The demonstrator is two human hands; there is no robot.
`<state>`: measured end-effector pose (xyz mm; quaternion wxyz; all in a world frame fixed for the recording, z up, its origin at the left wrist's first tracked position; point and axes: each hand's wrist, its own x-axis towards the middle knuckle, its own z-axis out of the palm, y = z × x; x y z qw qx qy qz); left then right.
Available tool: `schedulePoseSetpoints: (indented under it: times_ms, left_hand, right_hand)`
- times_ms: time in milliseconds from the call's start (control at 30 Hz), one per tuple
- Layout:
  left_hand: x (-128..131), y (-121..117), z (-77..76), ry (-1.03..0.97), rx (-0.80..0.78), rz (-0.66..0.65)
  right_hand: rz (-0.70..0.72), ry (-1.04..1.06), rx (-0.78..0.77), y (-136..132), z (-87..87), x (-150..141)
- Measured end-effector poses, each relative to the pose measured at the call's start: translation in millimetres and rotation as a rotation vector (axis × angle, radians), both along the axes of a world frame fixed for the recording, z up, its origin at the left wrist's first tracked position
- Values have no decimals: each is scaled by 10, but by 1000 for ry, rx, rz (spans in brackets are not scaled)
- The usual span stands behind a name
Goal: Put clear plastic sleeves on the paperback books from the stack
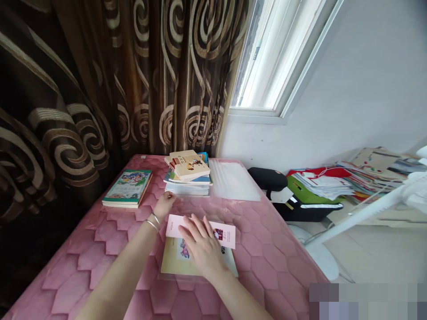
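Note:
My right hand (203,246) lies flat with its fingers spread, pressing on a pink paper strip with print and a small picture (227,234). That strip is part of, or rests on, a pale yellow book (171,260) with a purple drawing, partly covered by my palm. Clear plastic film seems to show along the book's near edge. Beyond the book, my left hand (164,203), with bangles on its wrist, has its fingertips pinched together close to the stack of books (188,189). What it pinches, if anything, is too small to make out.
A green-covered book (128,189) lies at the left on the pink quilted bed surface (110,249). Clear plastic sheets (233,180) lie right of the stack. Past the bed's right edge are a white fan-like stand (360,211), a black bag (268,178) and piled papers (327,182).

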<state>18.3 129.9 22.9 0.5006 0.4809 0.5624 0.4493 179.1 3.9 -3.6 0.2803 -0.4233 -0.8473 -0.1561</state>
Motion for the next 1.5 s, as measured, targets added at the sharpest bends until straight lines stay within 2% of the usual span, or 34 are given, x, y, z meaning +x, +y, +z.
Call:
schedulePoseSetpoints:
  times_ms: [133, 267, 533, 767, 1000, 1133, 1333, 1500]
  left_hand:
    - [-18, -372, -4, -148, 111, 16]
    - [-29, -565, -4, -218, 207, 71]
    - [-15, -596, 128, -304, 239, 72]
    - [1, -656, -5, -314, 255, 146]
    - [-24, -822, -64, -344, 235, 72]
    - [10, -926, -93, -391, 260, -7]
    - [53, -880, -204, -436, 264, 78]
    - [48, -849, -195, -432, 281, 145]
  right_hand:
    - [-4, -2, 5, 1, -14, 2]
    - [-20, -15, 2, -7, 0, -5]
    - [-41, -24, 13, 3, -3, -7]
    - [-52, -22, 10, 17, -46, -12]
    - [-42, -23, 6, 25, -48, -9]
    - [-31, -30, -21, 14, -8, -10]
    - [-15, 35, -58, -15, 127, 25]
    - [-175, 269, 9, 77, 264, 350]
